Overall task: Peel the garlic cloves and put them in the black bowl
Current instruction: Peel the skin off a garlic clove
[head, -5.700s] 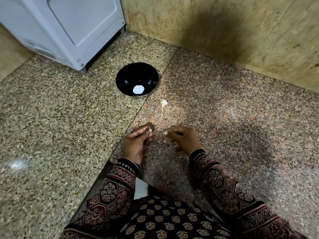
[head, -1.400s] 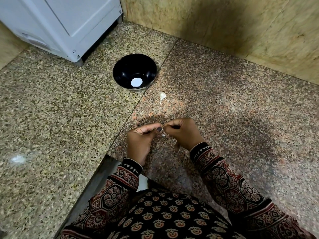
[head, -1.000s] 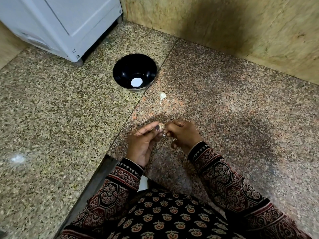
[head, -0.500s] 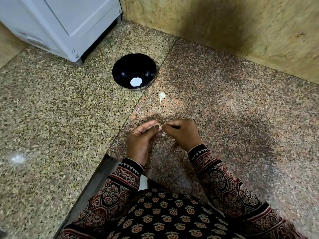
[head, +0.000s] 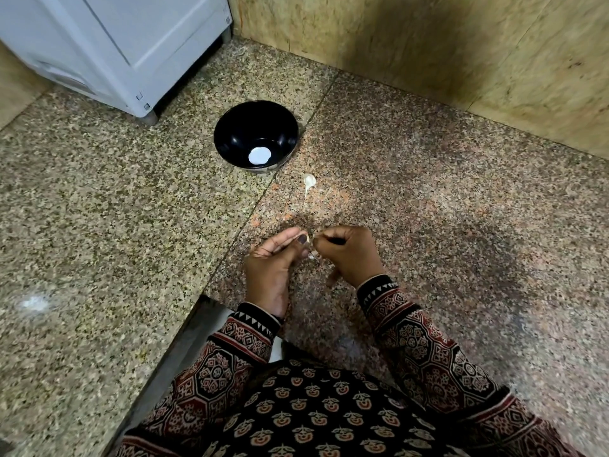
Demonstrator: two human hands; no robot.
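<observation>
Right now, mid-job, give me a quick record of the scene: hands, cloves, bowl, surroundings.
left hand: pinches the held clove
right hand: pinches the same clove from the other side
loose clove: lies on the floor between the hands and the bowl, seemingly unpeeled
black bowl: upright on the granite floor, apart from the loose clove; pale round patch at its bottom, no clove seen inside
white appliance: behind the bowl, far left

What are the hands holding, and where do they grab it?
One garlic clove: the left hand pinches its left side, the right hand pinches its right side, both with fingertips.
</observation>
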